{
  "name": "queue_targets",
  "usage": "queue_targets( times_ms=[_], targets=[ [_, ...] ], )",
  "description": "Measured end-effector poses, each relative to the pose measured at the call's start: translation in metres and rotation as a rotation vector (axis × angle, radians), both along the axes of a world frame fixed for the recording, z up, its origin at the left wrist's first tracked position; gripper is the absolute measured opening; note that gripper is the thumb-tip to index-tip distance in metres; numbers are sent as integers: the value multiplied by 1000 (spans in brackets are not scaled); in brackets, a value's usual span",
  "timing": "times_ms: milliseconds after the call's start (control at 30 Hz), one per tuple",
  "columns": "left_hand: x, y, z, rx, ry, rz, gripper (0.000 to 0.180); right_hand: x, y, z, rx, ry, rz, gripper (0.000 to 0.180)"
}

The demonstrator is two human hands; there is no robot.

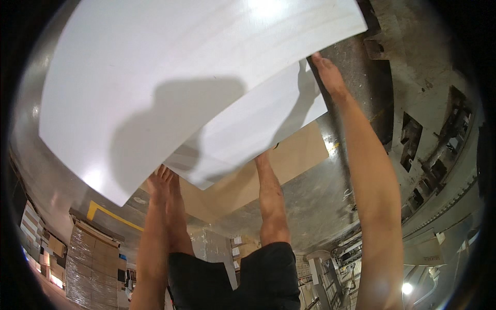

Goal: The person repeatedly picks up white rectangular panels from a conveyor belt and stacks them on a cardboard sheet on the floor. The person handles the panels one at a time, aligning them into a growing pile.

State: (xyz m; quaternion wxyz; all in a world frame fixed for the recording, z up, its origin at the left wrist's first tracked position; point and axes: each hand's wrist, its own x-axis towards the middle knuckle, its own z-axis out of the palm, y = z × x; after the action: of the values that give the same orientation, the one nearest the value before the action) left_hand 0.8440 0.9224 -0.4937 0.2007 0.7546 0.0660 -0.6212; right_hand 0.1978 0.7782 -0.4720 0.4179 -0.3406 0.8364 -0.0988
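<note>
Head view: I am holding a large white glossy sheet of board (pixel 155 93) up in front of me, and it fills most of the upper picture, bowed across its width. My right hand (pixel 326 72) is at its far right edge, fingers (pixel 316 58) stretched along the edge and pressed to it, not curled into a fist; whether they wrap round the back I cannot tell. My left hand (pixel 164 178) is at the near lower edge, fingers lying flat against the underside with the tips hidden behind the sheet, so I cannot tell how firmly it grips.

Beneath it lies a second white sheet (pixel 258 129), on a flat brown cardboard sheet (pixel 289 160) on the floor.

As I judge it, the wide sheet, held only at two edges, could buckle and crease, or slip from my flat left fingers.

The surface below is a worn grey metal-looking floor (pixel 310 206) with a yellow painted line (pixel 111 214). A wrapped pallet of cardboard boxes (pixel 93 263) stands lower left, and dark grimy machinery (pixel 423 150) runs along the right.
</note>
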Motion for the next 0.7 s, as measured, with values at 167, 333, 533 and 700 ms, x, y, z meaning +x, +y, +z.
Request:
queue_targets(
  times_ms=[167, 333, 533, 700],
  targets=[
    [-101, -20, 2, -240, -38, 61, 83, 19, 19, -16, 198, -77, 18, 129],
    [-87, -5, -24, -243, -68, 1, 89, 19, 28, -28, 200, -86, -19, 126],
    [-76, 4, -33, -209, -95, 80, 95, 25, 61, -29, 191, -112, -86, 116],
    [-61, 8, -22, -278, -1, -2, 93, 36, 143, -34, 117, -159, -206, 107]
  ],
)
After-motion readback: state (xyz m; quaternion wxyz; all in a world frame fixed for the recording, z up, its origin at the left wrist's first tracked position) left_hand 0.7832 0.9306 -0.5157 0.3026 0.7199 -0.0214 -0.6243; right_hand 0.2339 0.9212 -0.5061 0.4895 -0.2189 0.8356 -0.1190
